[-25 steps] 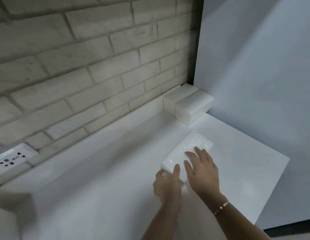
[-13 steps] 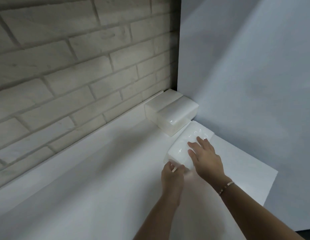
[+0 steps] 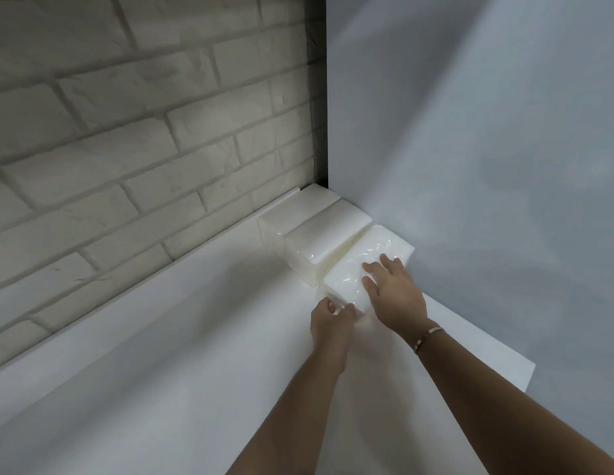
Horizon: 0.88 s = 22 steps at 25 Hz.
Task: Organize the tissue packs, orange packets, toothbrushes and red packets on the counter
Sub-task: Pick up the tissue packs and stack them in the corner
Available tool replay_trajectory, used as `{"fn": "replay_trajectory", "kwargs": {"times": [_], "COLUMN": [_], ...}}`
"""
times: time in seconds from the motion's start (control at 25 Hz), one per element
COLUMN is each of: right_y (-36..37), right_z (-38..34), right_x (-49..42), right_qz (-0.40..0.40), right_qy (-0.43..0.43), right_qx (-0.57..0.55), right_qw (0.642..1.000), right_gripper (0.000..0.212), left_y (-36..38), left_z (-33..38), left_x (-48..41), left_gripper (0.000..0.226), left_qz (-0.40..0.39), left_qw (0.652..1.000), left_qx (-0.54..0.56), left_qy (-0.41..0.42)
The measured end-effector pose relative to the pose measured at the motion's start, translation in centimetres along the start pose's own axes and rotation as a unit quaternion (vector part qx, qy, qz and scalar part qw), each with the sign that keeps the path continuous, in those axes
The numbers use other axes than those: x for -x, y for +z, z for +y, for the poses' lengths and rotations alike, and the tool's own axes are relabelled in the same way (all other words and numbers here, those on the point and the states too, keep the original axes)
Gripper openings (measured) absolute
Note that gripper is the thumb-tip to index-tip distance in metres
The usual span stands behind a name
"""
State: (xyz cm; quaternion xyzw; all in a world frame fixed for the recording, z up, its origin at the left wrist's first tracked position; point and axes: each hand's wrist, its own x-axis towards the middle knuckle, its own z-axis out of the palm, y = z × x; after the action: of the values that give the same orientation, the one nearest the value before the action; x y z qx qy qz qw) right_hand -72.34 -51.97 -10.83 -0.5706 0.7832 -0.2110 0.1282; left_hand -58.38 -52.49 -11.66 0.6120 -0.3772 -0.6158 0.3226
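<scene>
Against the near side of the two corner packs (image 3: 319, 231), the tissue pack (image 3: 377, 246) I am placing lies flat on the tabletop (image 3: 161, 371). Its far end is at the grey side panel (image 3: 470, 166), which the corner packs also back onto. My worry is this: the pack sits lower than the corner packs and its wrapper looks slick and loose. A push that is too hard could ride it up against them, shove them askew along the brick wall (image 3: 127, 132), or crumple the film under my fingers rather than move the pack. A push from one hand alone could turn it out of line. My right hand (image 3: 394, 289) lies on top of the pack's nearer half, fingers straight and spread, pressing down and gripping nothing. My left hand (image 3: 331, 323) is at the pack's near corner, just in front of the corner packs. Its fingers are curled, apparently pinching the wrapper there, though that part is blurred.
</scene>
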Motion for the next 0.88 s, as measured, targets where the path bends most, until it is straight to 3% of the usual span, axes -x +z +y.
{"fn": "replay_trajectory", "kwargs": {"times": [0.16,0.36,0.72,0.88], "right_y": [0.3,1.4,0.7,-0.3], "right_z": [0.9,0.6,-0.1,0.0], "right_x": [-2.5,-3.2,-3.8,-4.5], "right_qz": [0.006,0.022,-0.033,-0.066], "right_qy": [-0.021,-0.026,-0.005,-0.001], "right_qx": [-0.006,0.004,-0.095,-0.092], "right_qw": [1.000,0.999,0.995,0.994], "right_gripper": [0.040,0.040,0.045,0.045], "left_y": [1.5,1.7,0.1,-2.5], "left_z": [1.3,1.8,1.9,0.4], "left_x": [-1.1,-2.5,-2.6,-1.6], "left_gripper": [0.032,0.046,0.036,0.045], "left_qz": [0.033,0.061,0.023,-0.008], "left_qw": [0.999,0.998,1.000,0.999], "left_qx": [-0.009,-0.032,0.013,0.043], "left_qy": [-0.009,0.000,0.007,-0.012]}}
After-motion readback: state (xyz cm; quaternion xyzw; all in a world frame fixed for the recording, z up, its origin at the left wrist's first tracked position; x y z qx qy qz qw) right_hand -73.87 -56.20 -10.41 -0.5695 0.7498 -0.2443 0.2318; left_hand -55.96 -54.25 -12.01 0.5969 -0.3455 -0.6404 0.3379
